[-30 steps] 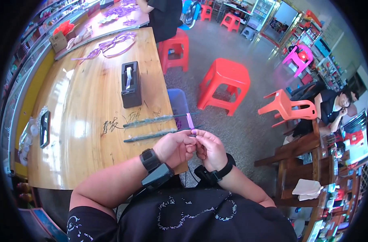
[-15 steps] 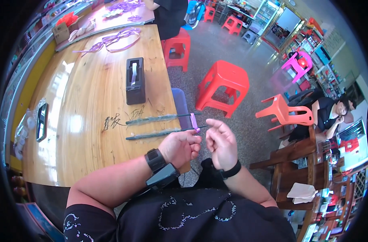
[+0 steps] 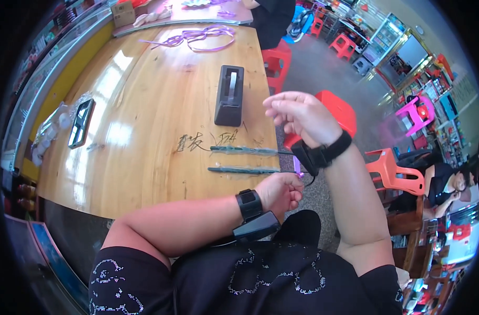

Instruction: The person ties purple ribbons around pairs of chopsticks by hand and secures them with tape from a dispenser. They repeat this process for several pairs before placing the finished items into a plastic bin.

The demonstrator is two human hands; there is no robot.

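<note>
Two thin dark rods lie side by side under clear tape at the table's right edge, the far rod [image 3: 245, 150] and the near rod [image 3: 239, 170]. A purple ribbon [image 3: 297, 164] spans their outer ends. My left hand [image 3: 281, 193] is closed, its thumb and finger pinching the ribbon beside the near rod. My right hand [image 3: 305, 118] is raised past the table edge, right of the black tape dispenser [image 3: 230, 107]. Its index finger stretches left and the others bend loosely, with nothing visible in them. My right wrist hides part of the far rod's end.
Loose purple ribbon [image 3: 210, 39] lies at the table's far end. A phone [image 3: 82, 123] and a clear plastic bag [image 3: 50, 128] lie on the left. Red stools [image 3: 336, 113] and an orange chair [image 3: 394, 170] stand on the floor to the right. Another person [image 3: 273, 18] is at the far table.
My right hand has moved up and away from the left hand, toward the tape dispenser's side. My left hand stays by the near rod. The view has shifted left.
</note>
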